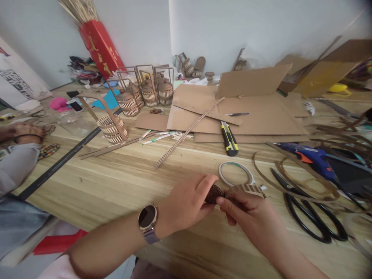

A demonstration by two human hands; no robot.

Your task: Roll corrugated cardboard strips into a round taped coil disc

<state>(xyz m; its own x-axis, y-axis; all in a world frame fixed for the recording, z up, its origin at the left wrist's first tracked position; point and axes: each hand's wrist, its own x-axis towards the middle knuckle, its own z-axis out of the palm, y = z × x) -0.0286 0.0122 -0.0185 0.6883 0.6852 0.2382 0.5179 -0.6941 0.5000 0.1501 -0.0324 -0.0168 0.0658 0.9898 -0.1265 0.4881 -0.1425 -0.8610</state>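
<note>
My left hand [188, 201], with a watch on its wrist, is closed around a dark brown, rough-textured piece [213, 193]. On the other side my right hand [247, 207] pinches the same piece between thumb and fingers, and they hide much of it. Just beyond the right fingers is a striped woven band [250, 188]. A roll of white tape [232, 164] lies past it on the table. To the right are large black-handled scissors [308, 209]. A yellow-and-black utility knife [229, 139] rests ahead of my hands.
Small lidded woven baskets [151, 95] with tall handles stand at the back left, near an open handled basket [112, 128]. Cardboard sheets [261, 120] cover the far middle. A blue glue gun [310, 157] lies right among curved strips. Another person's hands [24, 131] are at far left.
</note>
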